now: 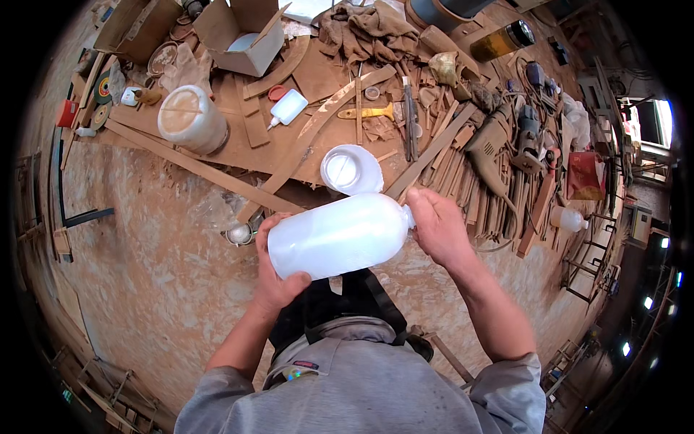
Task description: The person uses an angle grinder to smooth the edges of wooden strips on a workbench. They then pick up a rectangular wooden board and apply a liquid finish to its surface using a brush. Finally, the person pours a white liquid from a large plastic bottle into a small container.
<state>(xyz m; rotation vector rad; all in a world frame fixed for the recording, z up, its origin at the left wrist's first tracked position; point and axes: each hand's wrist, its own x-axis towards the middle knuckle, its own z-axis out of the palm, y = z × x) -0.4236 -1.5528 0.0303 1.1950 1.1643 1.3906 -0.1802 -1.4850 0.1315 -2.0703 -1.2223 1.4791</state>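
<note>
A large white plastic bottle (336, 235) lies sideways between my two hands, in front of my body at the near edge of the workbench. My left hand (278, 271) is wrapped round its base, thumb on the near side. At the other end, my right hand (437, 228) closes round the narrow neck; whether a cap is on it is hidden by the fingers. Just beyond the bottle, an open white tub (352, 170) stands at the bench edge, with some pale stuff at its bottom.
The cluttered workbench (289, 137) carries a white lidded bucket (191, 119), a small glue bottle (289, 108), a yellow-handled brush (365, 113), a cardboard box (246, 43) and a drill (491, 152). Wood strips (463, 181) are heaped on the right. A long slat (202, 170) juts past the near edge.
</note>
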